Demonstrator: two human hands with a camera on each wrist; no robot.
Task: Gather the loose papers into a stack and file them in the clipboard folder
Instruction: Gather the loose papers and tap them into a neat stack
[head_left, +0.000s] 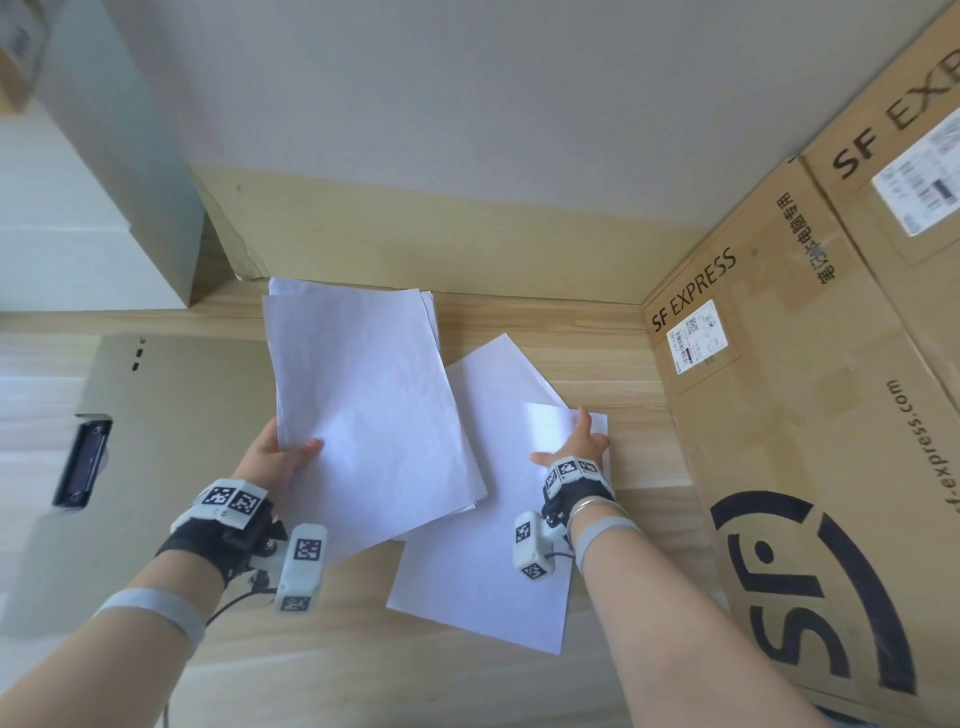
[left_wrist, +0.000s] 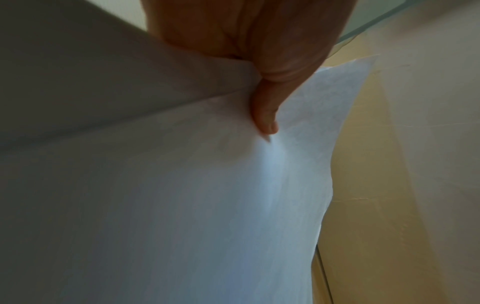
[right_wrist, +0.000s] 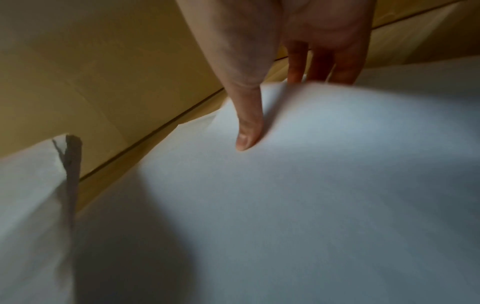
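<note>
A pale wood-grain table (head_left: 613, 364) runs up to a plain wall, with large SF Express cardboard boxes (head_left: 810, 415) standing along its right side and a grey panel (head_left: 130, 156) leaning at the far left. The clipboard folder (head_left: 171, 415) lies open and flat on the left of the table, its black clip (head_left: 83, 462) near its left edge. The papers are plain white sheets in 2 groups: a held stack (head_left: 363, 395) raised at a tilt over the middle of the table, its edges not quite squared, and loose sheets (head_left: 483, 571) lying on the table just right of it, partly overlapped by the stack. The left hand (head_left: 275, 457) pinches the stack's near-left corner, thumb on top. The right hand (head_left: 576, 441) grips the far edge of the top loose sheet, thumb on top and fingers curled beneath the lifted edge.
</note>
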